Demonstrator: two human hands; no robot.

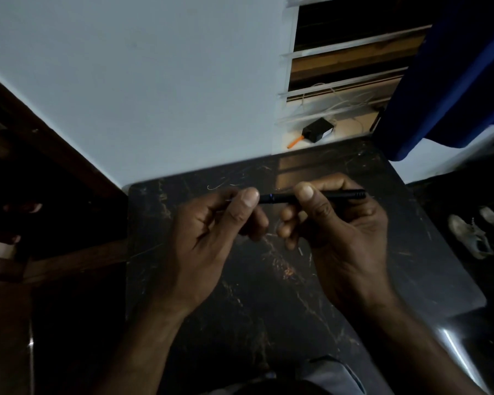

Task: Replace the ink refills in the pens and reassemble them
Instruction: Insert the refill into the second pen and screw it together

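A: So, status at that frame?
B: Both hands were up over the dark marbled surface point(240, 295). Left hand point(211, 232) pinched the front end of the black pen point(283, 198) between thumb and fingers point(247, 199); right hand point(340, 223) clamped the barrel, rear end sticking out past it.
A: Progress?
B: Mid-way, I'd judge. Pen looked joined or nearly so, held level between the hands, off the surface. Couldn't tell if the refill was in, or screwing versus unscrewing.
A: Other pens?
B: None visible. Small pale sliver point(300, 250) lay below the right hand, unidentifiable. Further back, a black box point(318, 129) and an orange stick point(294, 142) sat on the sill.
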